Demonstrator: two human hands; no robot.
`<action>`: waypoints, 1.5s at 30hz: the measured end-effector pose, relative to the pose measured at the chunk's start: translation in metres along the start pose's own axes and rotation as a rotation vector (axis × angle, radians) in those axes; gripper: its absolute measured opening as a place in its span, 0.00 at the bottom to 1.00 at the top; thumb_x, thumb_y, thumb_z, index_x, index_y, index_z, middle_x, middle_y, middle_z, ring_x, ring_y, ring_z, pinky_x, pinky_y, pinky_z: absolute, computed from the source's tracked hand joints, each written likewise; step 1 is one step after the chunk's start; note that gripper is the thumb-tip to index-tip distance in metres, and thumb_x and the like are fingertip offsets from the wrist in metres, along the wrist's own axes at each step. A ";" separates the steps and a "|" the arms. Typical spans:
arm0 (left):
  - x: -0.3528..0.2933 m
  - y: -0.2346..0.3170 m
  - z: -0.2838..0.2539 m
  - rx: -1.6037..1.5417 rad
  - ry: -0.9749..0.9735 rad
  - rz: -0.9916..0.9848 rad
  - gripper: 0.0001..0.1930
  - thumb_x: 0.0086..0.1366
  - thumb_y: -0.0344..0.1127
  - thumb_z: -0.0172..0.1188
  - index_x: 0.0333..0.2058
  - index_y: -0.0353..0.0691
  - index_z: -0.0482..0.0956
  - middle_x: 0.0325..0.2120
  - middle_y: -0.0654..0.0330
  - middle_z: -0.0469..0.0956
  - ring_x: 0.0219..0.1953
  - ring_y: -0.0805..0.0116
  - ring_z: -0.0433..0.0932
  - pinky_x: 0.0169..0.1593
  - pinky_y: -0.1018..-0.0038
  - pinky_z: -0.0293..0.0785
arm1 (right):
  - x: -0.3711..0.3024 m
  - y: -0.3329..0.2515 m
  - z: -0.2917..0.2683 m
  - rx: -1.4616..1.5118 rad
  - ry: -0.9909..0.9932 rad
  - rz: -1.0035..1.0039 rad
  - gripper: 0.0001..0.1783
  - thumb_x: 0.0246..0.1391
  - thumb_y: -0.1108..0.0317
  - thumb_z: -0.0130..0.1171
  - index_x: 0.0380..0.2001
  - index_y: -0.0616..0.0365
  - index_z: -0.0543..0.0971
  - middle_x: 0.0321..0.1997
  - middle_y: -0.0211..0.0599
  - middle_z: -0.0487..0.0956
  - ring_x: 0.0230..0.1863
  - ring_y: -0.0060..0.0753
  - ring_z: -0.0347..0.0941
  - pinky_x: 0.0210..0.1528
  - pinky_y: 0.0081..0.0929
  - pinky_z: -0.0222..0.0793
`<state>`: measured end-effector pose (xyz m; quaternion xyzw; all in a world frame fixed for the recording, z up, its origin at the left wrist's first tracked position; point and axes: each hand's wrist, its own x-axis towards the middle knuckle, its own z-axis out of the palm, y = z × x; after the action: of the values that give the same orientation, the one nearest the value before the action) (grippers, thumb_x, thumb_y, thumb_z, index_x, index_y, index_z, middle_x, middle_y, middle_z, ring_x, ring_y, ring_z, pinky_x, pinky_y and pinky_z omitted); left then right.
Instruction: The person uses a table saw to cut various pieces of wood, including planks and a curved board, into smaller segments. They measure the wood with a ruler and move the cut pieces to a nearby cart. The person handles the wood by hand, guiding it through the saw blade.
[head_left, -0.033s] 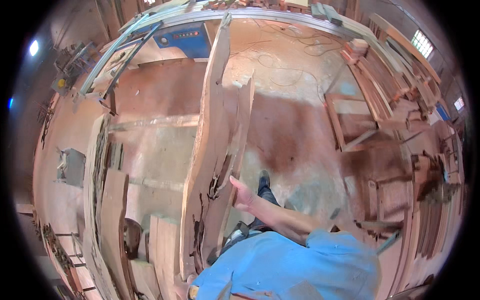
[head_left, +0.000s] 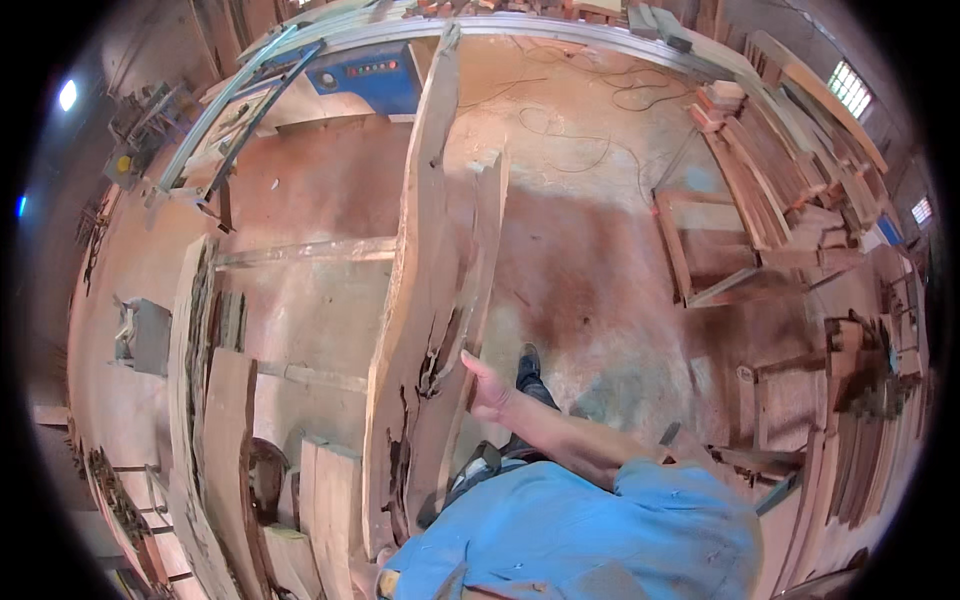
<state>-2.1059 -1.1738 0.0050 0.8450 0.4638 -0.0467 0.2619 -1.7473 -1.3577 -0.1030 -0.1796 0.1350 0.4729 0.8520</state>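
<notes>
A long rough-edged wooden plank (head_left: 415, 280) stretches from my body far ahead, with a split and dark, broken wood along its near half. On its right edge rests my right hand (head_left: 488, 388), closed on the wood: the thumb shows along the edge, while the fingers are hidden behind it. At the lower rim of the picture, my left hand (head_left: 366, 574) is beside the plank's near end. Only a small part of that hand shows, and its fingers are hidden.
Several upright boards (head_left: 228, 430) stand to the left over wooden crossbars (head_left: 310, 252). A blue machine panel with buttons (head_left: 370, 80) is ahead. Stacked timber (head_left: 755, 170) and a wooden frame (head_left: 672, 245) lie on the right. Loose cables (head_left: 560, 135) cross the far floor.
The view has shifted very slightly. Both hands and the plank keep practically the same place.
</notes>
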 end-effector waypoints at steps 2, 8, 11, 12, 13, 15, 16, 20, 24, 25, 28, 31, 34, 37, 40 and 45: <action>0.024 0.051 0.013 -0.002 -0.003 -0.026 0.24 0.49 0.48 0.67 0.38 0.32 0.81 0.29 0.41 0.81 0.35 0.43 0.82 0.41 0.57 0.76 | 0.029 -0.060 0.006 -0.048 -0.010 0.013 0.26 0.67 0.50 0.48 0.60 0.52 0.70 0.59 0.38 0.76 0.59 0.41 0.71 0.64 0.43 0.63; 0.087 0.186 0.038 -0.044 0.017 -0.130 0.24 0.49 0.48 0.67 0.37 0.32 0.81 0.29 0.41 0.81 0.35 0.43 0.82 0.41 0.57 0.76 | 0.107 -0.193 0.039 -0.189 0.067 0.093 0.24 0.66 0.51 0.49 0.58 0.53 0.71 0.57 0.37 0.77 0.58 0.39 0.72 0.63 0.41 0.64; 0.119 0.232 0.052 -0.073 0.028 -0.159 0.24 0.49 0.48 0.67 0.37 0.32 0.81 0.29 0.41 0.81 0.35 0.44 0.82 0.41 0.57 0.76 | 0.148 -0.245 0.056 -0.201 0.004 0.120 0.22 0.66 0.52 0.51 0.56 0.53 0.72 0.55 0.36 0.77 0.56 0.38 0.73 0.61 0.40 0.65; 0.131 0.247 0.057 -0.082 0.033 -0.163 0.24 0.49 0.48 0.67 0.37 0.32 0.81 0.29 0.41 0.81 0.35 0.44 0.82 0.41 0.57 0.76 | 0.167 -0.260 0.057 -0.189 -0.057 0.120 0.22 0.66 0.52 0.51 0.56 0.53 0.72 0.55 0.36 0.77 0.56 0.38 0.72 0.60 0.40 0.66; 0.143 0.260 0.063 -0.091 0.036 -0.170 0.24 0.49 0.48 0.67 0.37 0.32 0.81 0.29 0.41 0.81 0.35 0.44 0.82 0.41 0.57 0.76 | 0.183 -0.275 0.064 -0.178 -0.116 0.126 0.21 0.66 0.53 0.51 0.56 0.53 0.72 0.55 0.36 0.77 0.56 0.38 0.72 0.60 0.40 0.66; 0.165 0.282 0.072 -0.103 0.045 -0.191 0.24 0.50 0.47 0.67 0.37 0.32 0.81 0.29 0.41 0.81 0.35 0.44 0.82 0.41 0.57 0.76 | 0.216 -0.306 0.077 -0.218 -0.074 0.175 0.22 0.66 0.52 0.51 0.56 0.53 0.71 0.55 0.35 0.76 0.56 0.39 0.72 0.60 0.40 0.66; 0.175 0.292 0.077 -0.107 0.049 -0.199 0.24 0.50 0.47 0.67 0.37 0.32 0.81 0.29 0.41 0.81 0.35 0.44 0.82 0.41 0.57 0.76 | 0.232 -0.322 0.084 -0.238 -0.053 0.199 0.22 0.66 0.52 0.51 0.56 0.53 0.71 0.56 0.35 0.76 0.57 0.39 0.71 0.59 0.41 0.66; 0.237 0.341 0.087 -0.130 0.062 -0.201 0.23 0.50 0.47 0.67 0.37 0.32 0.81 0.29 0.41 0.81 0.35 0.44 0.82 0.41 0.57 0.76 | 0.302 -0.386 0.113 -0.318 0.034 0.201 0.22 0.65 0.52 0.52 0.56 0.53 0.71 0.56 0.35 0.76 0.57 0.39 0.71 0.59 0.43 0.66; 0.297 0.395 0.082 -0.141 0.061 -0.211 0.23 0.50 0.47 0.67 0.37 0.32 0.81 0.29 0.41 0.81 0.35 0.44 0.82 0.41 0.57 0.76 | 0.360 -0.438 0.132 -0.304 0.006 0.216 0.24 0.65 0.52 0.53 0.58 0.53 0.70 0.57 0.35 0.76 0.57 0.40 0.71 0.60 0.43 0.66; 0.310 0.407 0.079 -0.141 0.061 -0.216 0.23 0.50 0.47 0.67 0.37 0.32 0.81 0.29 0.41 0.81 0.35 0.44 0.82 0.41 0.57 0.76 | 0.372 -0.447 0.138 -0.295 0.025 0.216 0.24 0.65 0.53 0.53 0.58 0.53 0.70 0.57 0.35 0.76 0.57 0.40 0.71 0.60 0.43 0.66; 0.351 0.446 0.073 -0.137 0.057 -0.229 0.23 0.50 0.47 0.67 0.37 0.32 0.81 0.29 0.41 0.81 0.35 0.44 0.82 0.41 0.57 0.76 | 0.421 -0.477 0.141 -0.274 -0.013 0.251 0.24 0.65 0.53 0.53 0.59 0.53 0.71 0.57 0.35 0.76 0.57 0.40 0.71 0.61 0.43 0.66; 0.397 0.486 0.074 -0.134 0.039 -0.243 0.23 0.50 0.47 0.67 0.37 0.32 0.81 0.28 0.41 0.81 0.35 0.44 0.82 0.41 0.57 0.76 | 0.477 -0.512 0.143 -0.282 0.026 0.262 0.22 0.65 0.54 0.52 0.57 0.54 0.73 0.55 0.36 0.78 0.56 0.39 0.72 0.61 0.41 0.66; 0.439 0.532 0.081 -0.142 0.044 -0.283 0.23 0.50 0.47 0.67 0.36 0.32 0.81 0.28 0.41 0.81 0.35 0.44 0.82 0.41 0.57 0.76 | 0.516 -0.564 0.183 -0.297 -0.027 0.272 0.21 0.66 0.54 0.51 0.55 0.56 0.75 0.55 0.37 0.78 0.57 0.39 0.72 0.61 0.40 0.66; 0.481 0.573 0.086 -0.156 0.044 -0.314 0.23 0.50 0.47 0.67 0.36 0.32 0.81 0.28 0.41 0.81 0.35 0.45 0.82 0.41 0.57 0.76 | 0.577 -0.596 0.174 -0.293 -0.079 0.309 0.21 0.66 0.55 0.50 0.54 0.56 0.75 0.53 0.37 0.79 0.57 0.39 0.73 0.62 0.40 0.65; 0.527 0.603 0.089 -0.179 0.046 -0.353 0.22 0.50 0.46 0.67 0.36 0.31 0.81 0.28 0.41 0.81 0.35 0.45 0.82 0.41 0.57 0.76 | 0.625 -0.625 0.190 -0.285 -0.086 0.344 0.21 0.65 0.57 0.52 0.56 0.56 0.72 0.57 0.39 0.77 0.58 0.41 0.72 0.62 0.41 0.66; 0.616 0.635 0.078 -0.204 0.053 -0.395 0.22 0.50 0.46 0.67 0.36 0.31 0.81 0.28 0.41 0.81 0.35 0.45 0.83 0.41 0.57 0.76 | 0.713 -0.659 0.230 -0.268 -0.028 0.395 0.22 0.65 0.57 0.52 0.57 0.56 0.72 0.59 0.39 0.76 0.59 0.41 0.71 0.64 0.42 0.64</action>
<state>-1.2315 -1.0188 -0.0062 0.7079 0.6295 -0.0276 0.3193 -0.8028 -1.0396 -0.0636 -0.2545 0.0915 0.6464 0.7135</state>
